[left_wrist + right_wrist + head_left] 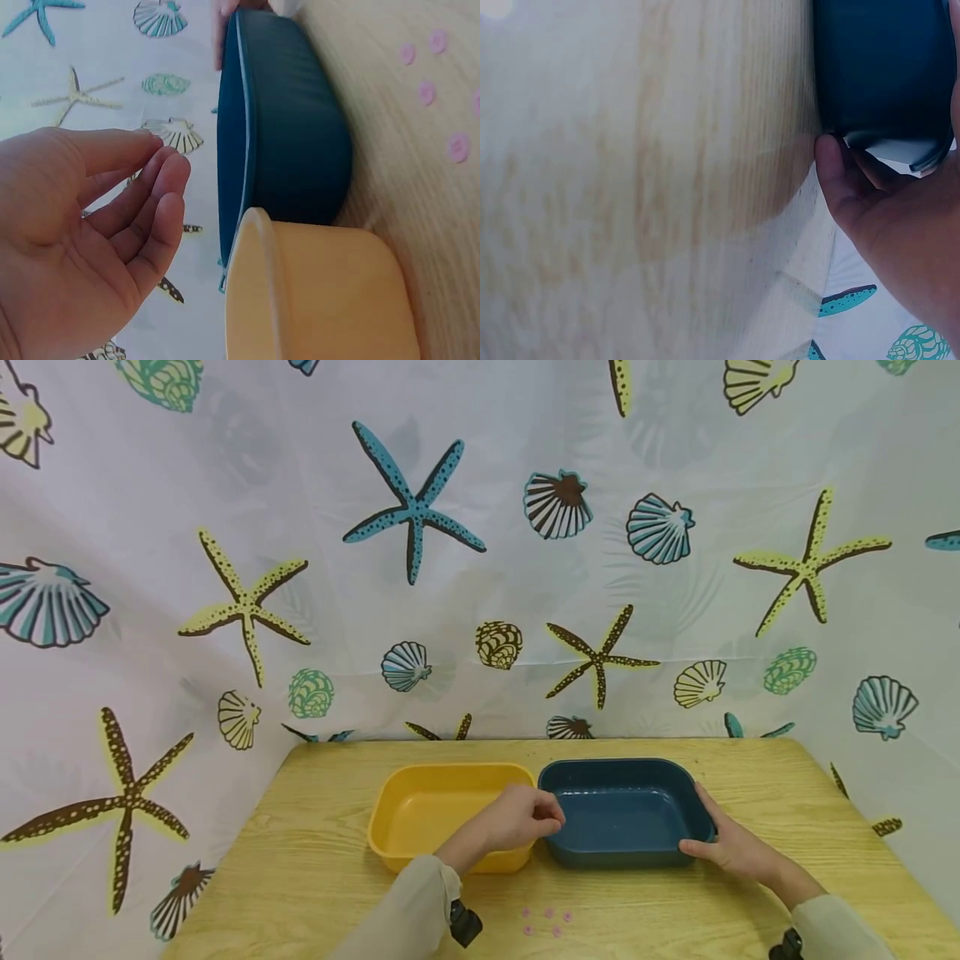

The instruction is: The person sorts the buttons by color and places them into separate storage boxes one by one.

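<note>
My left hand [517,817] hovers above the side-by-side ends of a yellow bin [377,835] and a dark blue bin [615,860]. Its fingers are bent, thumb tip against the index fingertip; no object shows between them in the left wrist view, where the same hand [97,217] is seen from the palm side. At the blue bin's right end, my right hand [738,847] holds the wall, its thumb at the front corner and the fingers along the outer side. Several small pink buttons [549,913] lie on the table in front of the bins.
Both bins stand on a light wood-grain table [300,860], and no contents show in them. A white cloth [495,568] printed with starfish and shells hangs behind and along the sides. Each wrist wears a small black camera [465,923].
</note>
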Demonstrator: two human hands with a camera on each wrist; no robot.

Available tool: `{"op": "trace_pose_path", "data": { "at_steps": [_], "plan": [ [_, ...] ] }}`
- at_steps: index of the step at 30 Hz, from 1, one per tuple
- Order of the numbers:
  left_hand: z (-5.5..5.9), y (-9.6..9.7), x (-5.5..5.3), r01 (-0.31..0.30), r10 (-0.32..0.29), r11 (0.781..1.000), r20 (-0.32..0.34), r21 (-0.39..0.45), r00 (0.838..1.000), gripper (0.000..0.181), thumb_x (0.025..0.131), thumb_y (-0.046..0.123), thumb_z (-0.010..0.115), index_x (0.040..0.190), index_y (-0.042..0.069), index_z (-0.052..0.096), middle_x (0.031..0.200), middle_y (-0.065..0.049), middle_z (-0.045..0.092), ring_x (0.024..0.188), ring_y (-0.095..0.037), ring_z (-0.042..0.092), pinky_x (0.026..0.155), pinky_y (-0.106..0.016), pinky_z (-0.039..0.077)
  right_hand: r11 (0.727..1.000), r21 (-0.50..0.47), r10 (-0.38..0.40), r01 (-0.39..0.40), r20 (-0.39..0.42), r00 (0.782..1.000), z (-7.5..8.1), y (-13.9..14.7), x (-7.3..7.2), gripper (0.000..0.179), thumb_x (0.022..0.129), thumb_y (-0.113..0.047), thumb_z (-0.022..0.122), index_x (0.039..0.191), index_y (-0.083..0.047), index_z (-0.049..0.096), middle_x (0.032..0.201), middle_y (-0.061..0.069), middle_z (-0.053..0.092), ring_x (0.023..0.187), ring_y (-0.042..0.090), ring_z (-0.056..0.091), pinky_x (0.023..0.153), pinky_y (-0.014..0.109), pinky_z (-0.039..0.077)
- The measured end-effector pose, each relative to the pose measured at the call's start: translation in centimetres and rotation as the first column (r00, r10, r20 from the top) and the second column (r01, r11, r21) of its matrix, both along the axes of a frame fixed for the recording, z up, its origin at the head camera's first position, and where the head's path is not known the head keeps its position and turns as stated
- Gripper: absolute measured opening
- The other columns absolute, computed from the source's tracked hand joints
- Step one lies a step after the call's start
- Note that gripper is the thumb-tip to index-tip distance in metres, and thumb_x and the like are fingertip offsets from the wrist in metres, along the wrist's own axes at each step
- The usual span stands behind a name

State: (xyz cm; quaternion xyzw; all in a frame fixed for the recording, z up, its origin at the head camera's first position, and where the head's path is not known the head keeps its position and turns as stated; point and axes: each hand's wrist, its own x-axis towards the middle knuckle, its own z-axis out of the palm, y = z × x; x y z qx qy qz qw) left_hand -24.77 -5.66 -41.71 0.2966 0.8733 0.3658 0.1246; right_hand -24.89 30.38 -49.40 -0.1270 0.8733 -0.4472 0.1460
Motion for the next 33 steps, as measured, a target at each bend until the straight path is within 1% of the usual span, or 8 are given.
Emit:
{"op": "trace_pose_path", "data": {
  "at_steps": [3,7,10,13,18,23,26,33],
  "plan": [
    [-0.3,-0.3,1.1,0.069,-0.069,0.998,-0.005,-0.005,0.998,0.008,0.09,0.009,0.064,0.089,0.013,0.071,0.082,0.008,0.066,0.074,-0.003,0.058,0.066,-0.019,0.047,1.0,-0.001,-0.001,0.001,0.003,1.0,0.0,0.0,-0.1,0.101,0.092,-0.027,0.063,0.149,-0.009,-0.018,0.151,0.03,-0.014,0.132,0.057,-0.002,0.099,0.069,0.017],
    [-1.3,-0.7,2.4,0.149,-0.149,0.989,-0.016,-0.016,0.989,0.009,0.09,0.007,0.065,0.093,0.011,0.072,0.086,0.008,0.068,0.076,0.001,0.059,0.068,-0.016,0.048,1.0,-0.006,0.002,-0.002,-0.002,1.0,-0.2,0.1,0.0,0.1,0.092,-0.026,0.064,0.149,-0.009,-0.017,0.151,0.031,-0.013,0.132,0.057,0.0,0.098,0.068,0.02],
    [-2.1,-1.0,3.1,0.179,-0.18,0.983,-0.002,-0.036,0.984,0.01,0.089,0.006,0.065,0.096,0.009,0.072,0.088,0.006,0.068,0.072,0.002,0.057,0.067,-0.015,0.048,1.0,-0.009,0.007,-0.007,-0.01,1.0,-0.2,0.1,0.0,0.1,0.092,-0.026,0.064,0.149,-0.009,-0.017,0.151,0.031,-0.013,0.132,0.057,0.001,0.098,0.068,0.021],
    [-2.9,-1.4,3.7,0.189,-0.19,0.979,-0.001,-0.072,0.982,0.009,0.087,0.004,0.066,0.093,0.006,0.072,0.086,0.007,0.067,0.071,0.003,0.056,0.065,-0.014,0.047,1.0,-0.006,0.009,-0.009,-0.015,1.0,-0.1,0.1,0.0,0.1,0.092,-0.026,0.063,0.149,-0.008,-0.016,0.151,0.031,-0.013,0.132,0.057,0.0,0.098,0.068,0.021],
    [-4.2,-2.1,4.1,0.191,-0.198,0.969,-0.031,-0.158,0.98,0.009,0.085,0.002,0.067,0.089,0.008,0.072,0.081,0.01,0.065,0.069,0.003,0.056,0.064,-0.013,0.046,1.0,-0.005,0.008,-0.008,-0.011,1.0,-0.1,0.1,-0.1,0.099,0.092,-0.027,0.063,0.149,-0.008,-0.017,0.151,0.031,-0.013,0.132,0.057,-0.001,0.099,0.068,0.02],
    [-5.4,-2.5,4.0,0.194,-0.217,0.956,-0.084,-0.22,0.973,0.012,0.083,0.001,0.067,0.09,0.009,0.073,0.08,0.011,0.065,0.07,0.004,0.054,0.065,-0.012,0.045,1.0,-0.005,0.005,-0.005,-0.001,1.0,-0.2,0.2,-0.1,0.1,0.092,-0.027,0.063,0.149,-0.008,-0.017,0.151,0.031,-0.013,0.132,0.057,0.0,0.098,0.068,0.021],
    [-6.0,-2.7,3.8,0.199,-0.223,0.954,-0.088,-0.224,0.971,0.012,0.081,0.001,0.069,0.089,0.009,0.072,0.078,0.012,0.063,0.069,0.003,0.052,0.065,-0.012,0.044,1.0,-0.004,0.003,-0.003,0.001,1.0,-0.2,0.1,0.0,0.1,0.092,-0.027,0.063,0.149,-0.009,-0.017,0.151,0.031,-0.014,0.132,0.057,0.0,0.098,0.068,0.021],
    [-6.8,-3.0,3.7,0.202,-0.223,0.954,-0.075,-0.221,0.972,0.011,0.077,0.001,0.073,0.084,0.01,0.07,0.072,0.012,0.059,0.065,0.003,0.05,0.062,-0.012,0.044,1.0,0.0,0.004,-0.004,-0.006,1.0,-0.1,0.1,-0.1,0.1,0.092,-0.028,0.063,0.149,-0.008,-0.017,0.15,0.031,-0.014,0.132,0.057,0.0,0.098,0.068,0.021]
  ]
}}
